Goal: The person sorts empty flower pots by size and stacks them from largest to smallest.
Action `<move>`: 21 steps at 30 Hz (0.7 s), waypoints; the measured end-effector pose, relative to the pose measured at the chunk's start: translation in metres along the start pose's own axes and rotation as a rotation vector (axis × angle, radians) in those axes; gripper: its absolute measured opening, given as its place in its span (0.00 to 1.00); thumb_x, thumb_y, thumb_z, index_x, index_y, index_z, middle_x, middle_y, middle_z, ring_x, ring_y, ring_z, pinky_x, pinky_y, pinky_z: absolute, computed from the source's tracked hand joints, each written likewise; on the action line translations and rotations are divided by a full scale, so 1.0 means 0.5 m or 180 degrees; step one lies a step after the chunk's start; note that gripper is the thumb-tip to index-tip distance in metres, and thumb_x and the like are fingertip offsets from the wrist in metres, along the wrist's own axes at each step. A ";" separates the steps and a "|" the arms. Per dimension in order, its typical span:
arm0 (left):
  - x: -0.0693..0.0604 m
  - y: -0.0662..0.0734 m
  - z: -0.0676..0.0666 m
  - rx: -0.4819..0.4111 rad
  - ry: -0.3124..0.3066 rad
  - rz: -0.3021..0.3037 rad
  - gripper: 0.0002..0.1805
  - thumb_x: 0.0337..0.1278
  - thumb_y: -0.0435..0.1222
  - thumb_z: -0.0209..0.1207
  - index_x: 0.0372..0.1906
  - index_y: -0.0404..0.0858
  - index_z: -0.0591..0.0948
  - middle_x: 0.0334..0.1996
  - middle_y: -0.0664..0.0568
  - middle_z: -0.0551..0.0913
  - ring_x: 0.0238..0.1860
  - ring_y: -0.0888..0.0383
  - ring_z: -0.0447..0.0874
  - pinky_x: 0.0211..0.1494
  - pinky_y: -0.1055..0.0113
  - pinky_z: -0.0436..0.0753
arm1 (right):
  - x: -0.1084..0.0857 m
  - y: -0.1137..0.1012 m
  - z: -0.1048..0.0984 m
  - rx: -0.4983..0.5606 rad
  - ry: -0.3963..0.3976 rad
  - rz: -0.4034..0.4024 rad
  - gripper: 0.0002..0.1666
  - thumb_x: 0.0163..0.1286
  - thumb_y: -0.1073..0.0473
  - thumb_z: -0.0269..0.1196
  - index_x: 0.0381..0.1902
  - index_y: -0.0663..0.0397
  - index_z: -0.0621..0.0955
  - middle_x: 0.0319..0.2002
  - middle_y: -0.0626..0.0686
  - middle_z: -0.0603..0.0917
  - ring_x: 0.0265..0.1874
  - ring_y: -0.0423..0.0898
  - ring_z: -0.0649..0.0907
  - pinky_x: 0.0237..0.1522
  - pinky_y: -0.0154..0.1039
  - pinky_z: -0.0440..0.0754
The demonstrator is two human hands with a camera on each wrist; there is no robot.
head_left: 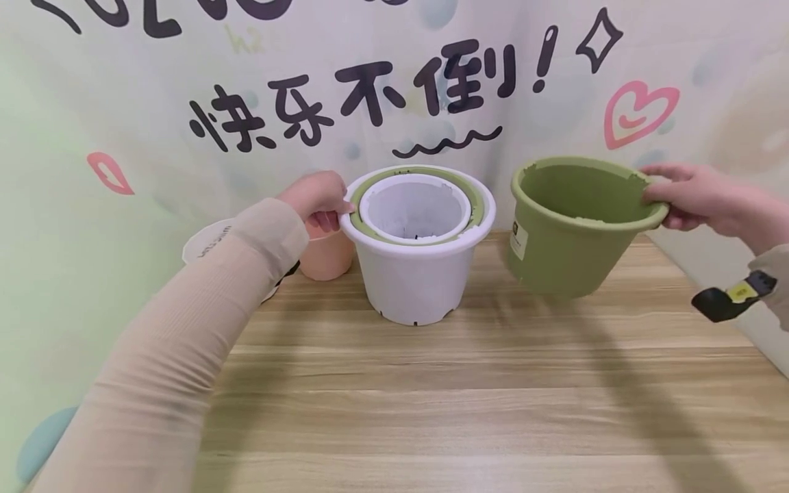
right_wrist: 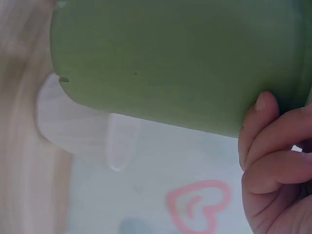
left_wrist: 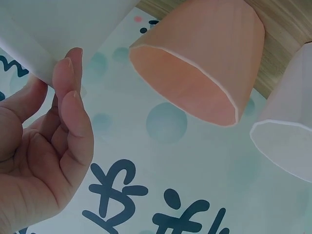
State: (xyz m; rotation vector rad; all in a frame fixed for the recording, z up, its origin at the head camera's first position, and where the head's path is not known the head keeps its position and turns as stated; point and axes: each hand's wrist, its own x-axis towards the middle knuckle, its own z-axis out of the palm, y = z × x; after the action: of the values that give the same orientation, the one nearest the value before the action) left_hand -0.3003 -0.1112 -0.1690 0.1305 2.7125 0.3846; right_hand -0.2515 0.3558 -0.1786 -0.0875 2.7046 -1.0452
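Note:
A white plant pot (head_left: 414, 284) stands upright on the wooden table, with a green pot (head_left: 478, 205) and a smaller white pot (head_left: 416, 202) nested inside it. My left hand (head_left: 317, 195) pinches the left rim of the outer white pot between thumb and fingers, seen also in the left wrist view. On the right, my right hand (head_left: 690, 193) grips the rim of a larger green pot (head_left: 564, 257), which is tilted and appears lifted off the tabletop. In the right wrist view, curled fingers (right_wrist: 273, 163) lie against that pot's outside, while the thumb is mostly hidden.
Behind my left hand stands a pink pot (head_left: 327, 259). A pale pot (left_wrist: 287, 109) is next to it, mostly hidden by my forearm in the head view. A printed cloth (head_left: 370, 41) hangs behind the wooden table (head_left: 419, 411).

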 end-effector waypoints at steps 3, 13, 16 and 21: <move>0.000 0.000 -0.001 -0.0018 -0.0011 -0.0005 0.17 0.65 0.39 0.49 0.50 0.28 0.70 0.18 0.52 0.78 0.18 0.61 0.77 0.25 0.70 0.76 | -0.004 -0.030 -0.030 0.0031 0.0042 0.0028 0.36 0.70 0.59 0.45 0.70 0.59 0.44 0.15 0.43 0.76 0.11 0.34 0.71 0.14 0.27 0.69; -0.004 0.004 0.000 -0.0090 -0.0022 0.0018 0.19 0.65 0.38 0.49 0.53 0.27 0.68 0.19 0.50 0.79 0.19 0.60 0.78 0.26 0.69 0.76 | -0.012 -0.137 -0.125 0.0701 0.0235 0.0030 0.20 0.70 0.64 0.48 0.51 0.29 0.65 0.18 0.49 0.81 0.11 0.38 0.74 0.14 0.29 0.72; -0.005 0.002 -0.001 -0.0102 -0.0023 0.0032 0.19 0.65 0.38 0.49 0.52 0.27 0.68 0.19 0.50 0.79 0.19 0.60 0.78 0.26 0.69 0.76 | -0.007 -0.173 -0.137 0.0823 0.0347 -0.0007 0.16 0.70 0.65 0.49 0.45 0.33 0.68 0.18 0.51 0.81 0.11 0.39 0.74 0.13 0.30 0.73; -0.008 -0.001 -0.002 -0.0089 -0.0042 0.0072 0.20 0.65 0.38 0.49 0.54 0.27 0.67 0.19 0.51 0.79 0.19 0.60 0.78 0.26 0.69 0.77 | 0.010 -0.248 -0.121 0.0703 0.0368 -0.0121 0.13 0.69 0.63 0.48 0.48 0.40 0.67 0.18 0.50 0.80 0.12 0.41 0.74 0.14 0.31 0.72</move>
State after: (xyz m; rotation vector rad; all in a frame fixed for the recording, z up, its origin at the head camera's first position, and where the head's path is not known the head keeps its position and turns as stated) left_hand -0.2971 -0.1126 -0.1667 0.1554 2.6937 0.4266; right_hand -0.2749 0.3024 -0.0534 -0.0403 2.6760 -1.3927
